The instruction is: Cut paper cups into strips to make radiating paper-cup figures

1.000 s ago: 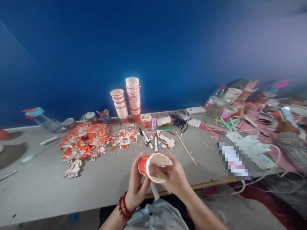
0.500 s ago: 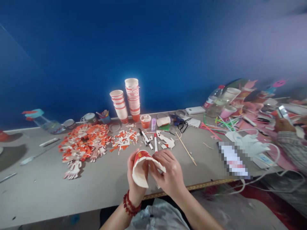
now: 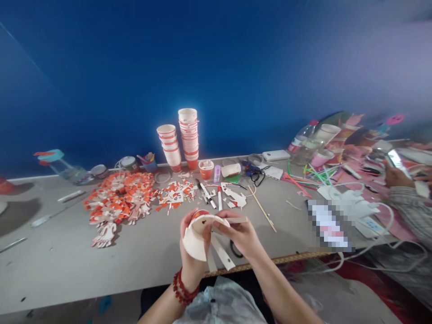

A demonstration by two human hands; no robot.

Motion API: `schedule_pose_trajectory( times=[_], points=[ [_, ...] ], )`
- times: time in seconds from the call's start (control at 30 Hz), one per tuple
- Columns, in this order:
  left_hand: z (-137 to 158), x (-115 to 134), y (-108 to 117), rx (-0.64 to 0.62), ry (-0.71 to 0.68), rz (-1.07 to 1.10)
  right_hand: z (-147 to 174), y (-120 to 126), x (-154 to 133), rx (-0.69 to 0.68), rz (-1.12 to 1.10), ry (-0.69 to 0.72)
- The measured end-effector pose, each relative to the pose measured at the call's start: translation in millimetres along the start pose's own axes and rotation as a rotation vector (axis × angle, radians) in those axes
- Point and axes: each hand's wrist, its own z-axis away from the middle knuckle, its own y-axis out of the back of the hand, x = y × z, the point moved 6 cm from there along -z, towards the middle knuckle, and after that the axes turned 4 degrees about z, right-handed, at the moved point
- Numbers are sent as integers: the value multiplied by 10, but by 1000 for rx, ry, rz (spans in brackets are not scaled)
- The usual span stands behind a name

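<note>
My left hand (image 3: pixel 191 247), with a red beaded bracelet at the wrist, is closed round a cut-open paper cup (image 3: pixel 195 243). The cup's white inside faces me, and a little red shows at its far edge. My right hand (image 3: pixel 241 236) pinches the cup's right edge, fingers bent. A pale strip (image 3: pixel 238 220) sticks out over its fingers. Beneath the hands, near the table edge, is a white paper strip (image 3: pixel 223 253) with a dark spot. Part of a black ring (image 3: pixel 235 249) shows beside my right hand; what it belongs to is hidden.
Two paper cup stacks (image 3: pixel 188 139) stand by the wall. A pile of red-and-white cutouts (image 3: pixel 121 193) lies left, beside paper scraps (image 3: pixel 177 193). Markers (image 3: pixel 207 195), a wooden stick (image 3: pixel 262 209) and a power strip (image 3: pixel 347 200) lie rightward. Another person's hand (image 3: pixel 400 177) holds a phone.
The cup has turned so more of its inside shows. My right hand has shifted slightly right and down. The paper strip and black ring now show below the hands.
</note>
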Motion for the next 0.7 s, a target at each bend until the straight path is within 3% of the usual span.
schedule_pose_trajectory(
  times=[0.27, 0.5, 0.7],
  points=[
    [15, -70, -21, 6, 11, 33, 23, 6, 203, 105, -208, -120],
    [6, -13, -24, 76, 36, -10, 32, -10, 259, 133, -220, -123],
    [-12, -177, -18, 5, 58, 40, 65, -15, 388, 233, -303, -210]
  ],
)
